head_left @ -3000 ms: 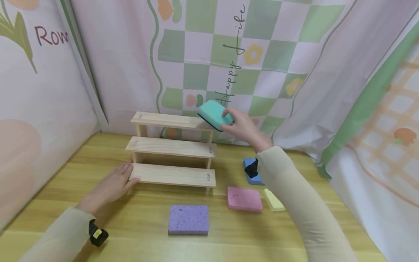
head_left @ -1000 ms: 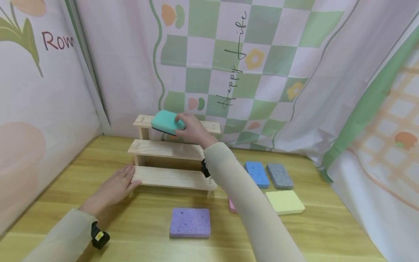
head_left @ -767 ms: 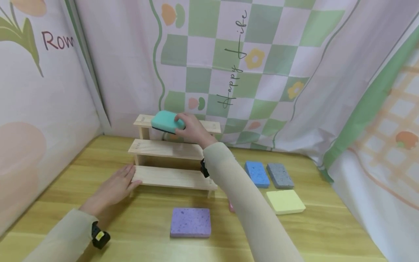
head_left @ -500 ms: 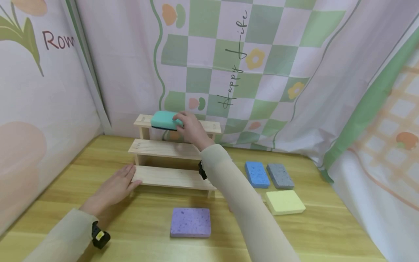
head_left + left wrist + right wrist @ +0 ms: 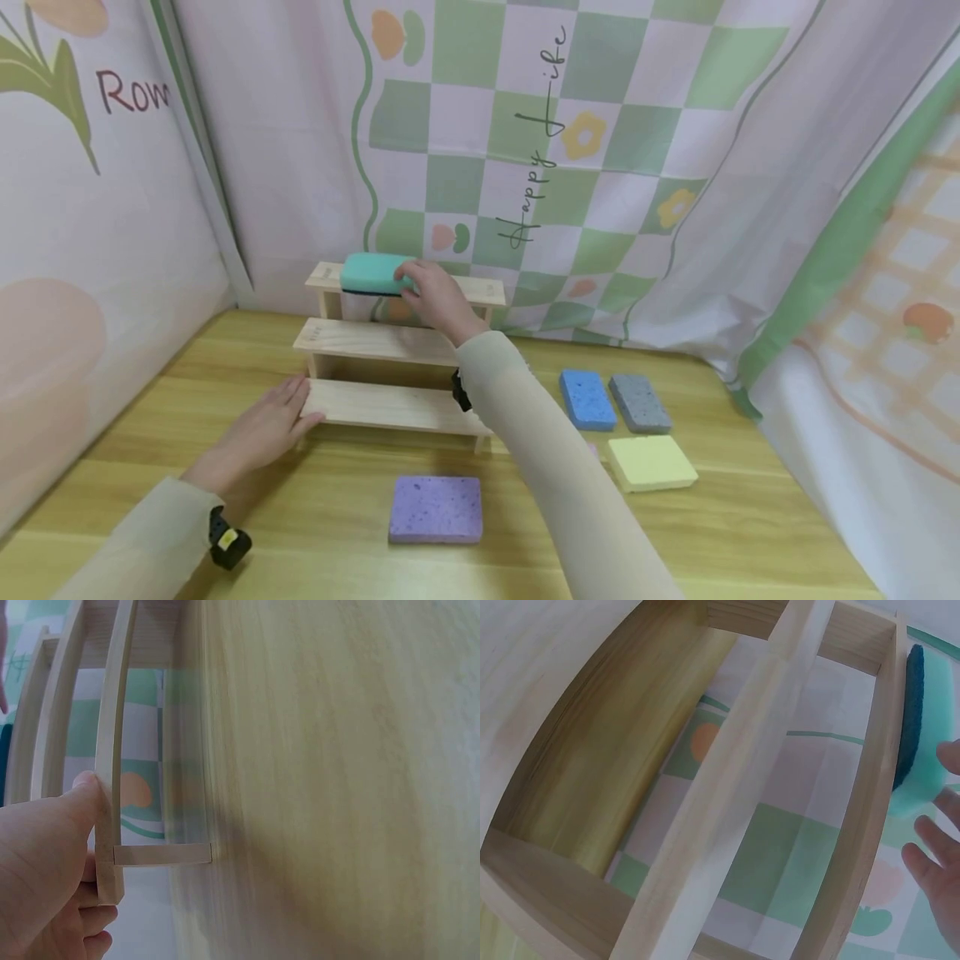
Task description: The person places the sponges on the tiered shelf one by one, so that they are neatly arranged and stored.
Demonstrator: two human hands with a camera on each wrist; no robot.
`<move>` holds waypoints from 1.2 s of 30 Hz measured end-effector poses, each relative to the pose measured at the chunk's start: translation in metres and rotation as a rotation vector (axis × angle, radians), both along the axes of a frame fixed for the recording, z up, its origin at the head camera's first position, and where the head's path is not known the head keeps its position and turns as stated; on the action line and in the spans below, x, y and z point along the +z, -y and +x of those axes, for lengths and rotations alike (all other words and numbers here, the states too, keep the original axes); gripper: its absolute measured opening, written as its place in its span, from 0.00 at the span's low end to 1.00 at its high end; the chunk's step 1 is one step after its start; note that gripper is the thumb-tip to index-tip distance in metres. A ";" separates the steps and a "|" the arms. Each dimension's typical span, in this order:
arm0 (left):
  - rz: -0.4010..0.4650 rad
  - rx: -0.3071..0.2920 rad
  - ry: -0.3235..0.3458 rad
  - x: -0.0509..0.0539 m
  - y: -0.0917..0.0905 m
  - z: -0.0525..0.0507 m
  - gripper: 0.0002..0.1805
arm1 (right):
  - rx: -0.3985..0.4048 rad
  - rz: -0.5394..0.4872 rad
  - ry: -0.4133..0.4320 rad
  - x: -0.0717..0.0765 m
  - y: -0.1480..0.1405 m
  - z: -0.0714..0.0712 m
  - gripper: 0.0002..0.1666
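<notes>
Table (image 5: 315, 554) | teal sponge (image 5: 369, 273) at top shelf (image 5: 480, 290): right hand (image 5: 442, 302) pinches right end | left hand (image 5: 258, 429) grips bottom shelf (image 5: 390, 406)

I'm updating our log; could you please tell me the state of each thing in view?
Turquoise sponge, held by the right hand, dark side down
Wooden rack, upright, gripped by the left hand
Purple sponge, lying flat
Blue sponge, lying flat
Gray sponge, lying flat
Yellow sponge, lying flat
Pink item, mostly hidden
</notes>
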State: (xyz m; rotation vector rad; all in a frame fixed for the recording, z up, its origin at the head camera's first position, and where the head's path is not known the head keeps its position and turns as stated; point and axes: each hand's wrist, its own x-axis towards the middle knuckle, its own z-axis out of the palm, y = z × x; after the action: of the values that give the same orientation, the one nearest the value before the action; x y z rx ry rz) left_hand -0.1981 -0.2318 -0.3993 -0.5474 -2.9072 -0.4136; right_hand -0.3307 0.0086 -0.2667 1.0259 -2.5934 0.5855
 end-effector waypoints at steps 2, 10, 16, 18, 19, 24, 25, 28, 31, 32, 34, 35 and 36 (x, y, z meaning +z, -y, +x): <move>0.000 0.000 -0.006 0.000 0.000 0.000 0.37 | -0.005 0.004 0.019 0.000 0.001 0.000 0.13; -0.022 -0.002 -0.013 0.002 -0.001 0.000 0.36 | -0.023 0.063 0.061 -0.001 0.002 -0.001 0.19; -0.027 -0.007 -0.019 0.003 -0.001 0.001 0.36 | -0.026 0.080 0.088 -0.001 0.003 -0.002 0.23; -0.026 -0.008 -0.021 0.003 -0.001 0.001 0.36 | -0.018 0.081 0.088 -0.001 0.003 -0.002 0.23; -0.025 -0.009 -0.020 0.003 -0.001 0.001 0.36 | -0.016 0.082 0.087 -0.002 0.003 -0.002 0.23; -0.022 -0.010 -0.024 0.004 -0.002 0.002 0.36 | -0.015 0.083 0.091 -0.001 0.002 -0.002 0.24; -0.023 -0.010 -0.025 0.004 -0.002 0.002 0.36 | -0.014 0.083 0.093 -0.001 0.002 -0.002 0.24; -0.019 -0.007 -0.021 0.004 -0.002 0.002 0.36 | -0.009 0.084 0.095 -0.001 0.002 -0.002 0.24; -0.014 -0.004 -0.010 0.004 -0.002 0.002 0.36 | -0.005 0.083 0.097 0.000 0.001 -0.002 0.25; -0.013 -0.004 -0.008 0.004 -0.002 0.002 0.36 | -0.001 0.080 0.097 0.000 0.001 -0.002 0.25; -0.013 -0.004 -0.006 0.004 -0.002 0.002 0.36 | 0.006 0.069 0.097 0.000 0.001 -0.002 0.27; -0.014 -0.005 -0.007 0.004 -0.002 0.002 0.36 | 0.012 0.063 0.095 0.001 0.000 -0.001 0.27; -0.017 -0.005 -0.010 0.004 -0.002 0.002 0.36 | 0.021 0.055 0.095 0.001 0.000 -0.001 0.28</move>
State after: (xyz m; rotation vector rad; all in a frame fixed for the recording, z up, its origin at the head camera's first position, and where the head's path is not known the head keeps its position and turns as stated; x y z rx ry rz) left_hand -0.1966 -0.2299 -0.3955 -0.5573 -2.9030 -0.3866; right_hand -0.3315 0.0083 -0.2658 1.0680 -2.6983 0.5852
